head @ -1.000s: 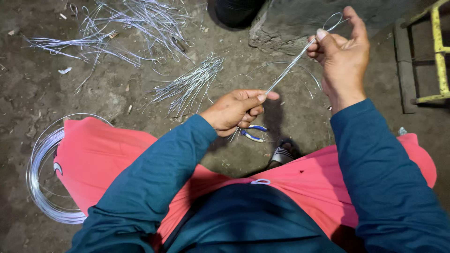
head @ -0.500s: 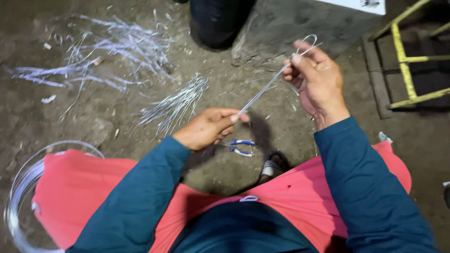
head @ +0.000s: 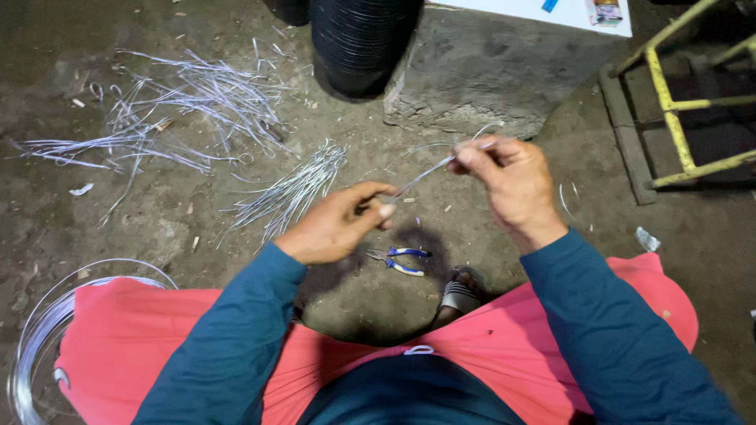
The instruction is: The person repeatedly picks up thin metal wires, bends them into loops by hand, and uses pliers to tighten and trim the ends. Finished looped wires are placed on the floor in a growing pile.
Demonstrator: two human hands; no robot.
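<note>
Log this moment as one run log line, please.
left hand: pinches wire piece | right hand: pinches other end | pliers: on ground, untouched

**Hands draw closer, wire lowers**

Right hand point(head: 508, 185) drops from its raised position — now level with left hand point(head: 339, 224). Doubled wire point(head: 425, 173) between them spans a shorter stretch and lies flatter; its looped end no longer stands clear above the right fingers.

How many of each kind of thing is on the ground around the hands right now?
Piles of cut wire pieces: 2
Wire coil: 1
Pliers with blue handles: 1
Yellow metal frame: 1
Concrete block: 1
Black ribbed drum: 1
Total: 7
</note>
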